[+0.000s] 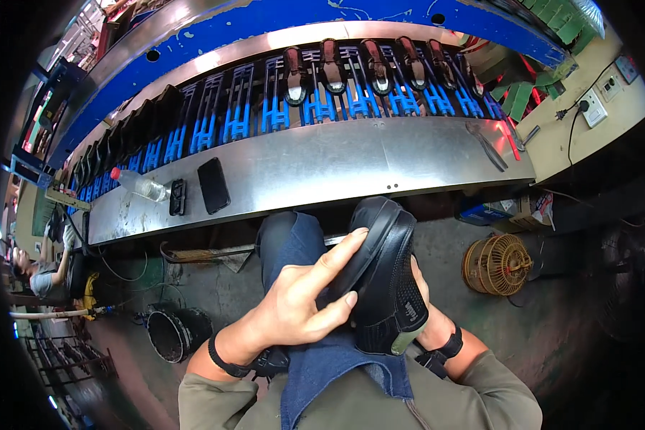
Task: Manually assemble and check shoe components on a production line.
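A black shoe [388, 283] with a perforated upper is held over my lap, tilted on its side with its toe away from me. Its thick black sole [369, 247] faces left. My left hand [302, 301] has the index finger laid along the sole and the thumb against the shoe's lower part. From the right side my right hand [437, 326] grips the shoe, its fingers mostly hidden behind it. A greyish-green patch [407, 338] shows at the end nearest me.
Ahead runs a metal ledge [322, 161] with a bottle [140, 184], phone [213, 185] and pincers [486, 147]. Behind it, a conveyor rack carries several shoes [332, 68]. On the floor are a black bucket [172, 335] and round wicker-like cage [498, 264]. Another person [46, 276] works far left.
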### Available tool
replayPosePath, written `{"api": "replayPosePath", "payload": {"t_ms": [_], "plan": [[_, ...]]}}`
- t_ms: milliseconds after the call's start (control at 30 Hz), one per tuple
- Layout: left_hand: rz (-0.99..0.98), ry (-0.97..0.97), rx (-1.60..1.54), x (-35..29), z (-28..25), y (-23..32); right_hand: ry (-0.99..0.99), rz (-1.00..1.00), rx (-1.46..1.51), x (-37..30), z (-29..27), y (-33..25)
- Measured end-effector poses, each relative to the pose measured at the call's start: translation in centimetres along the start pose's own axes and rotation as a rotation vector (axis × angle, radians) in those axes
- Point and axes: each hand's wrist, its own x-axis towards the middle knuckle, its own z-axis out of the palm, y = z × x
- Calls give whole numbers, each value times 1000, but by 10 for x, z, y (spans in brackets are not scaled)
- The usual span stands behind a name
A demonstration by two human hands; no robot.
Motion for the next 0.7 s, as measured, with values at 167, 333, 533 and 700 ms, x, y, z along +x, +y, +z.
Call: {"api": "replayPosePath", "payload": {"t_ms": [167,333,533,700], "plan": [[92,75,66,-10,7,2,-72,-93,-177,2,9,1],[-64,156,-172,-21,8,8,-73,-84,-258,10,34,-3],[-223,717,-1037,-39,19,-87,99,-265,-1876,48,85,21],[-133,509,-1217,-62,-11,-82,-377,-217,-2056,38,106,3]]}}
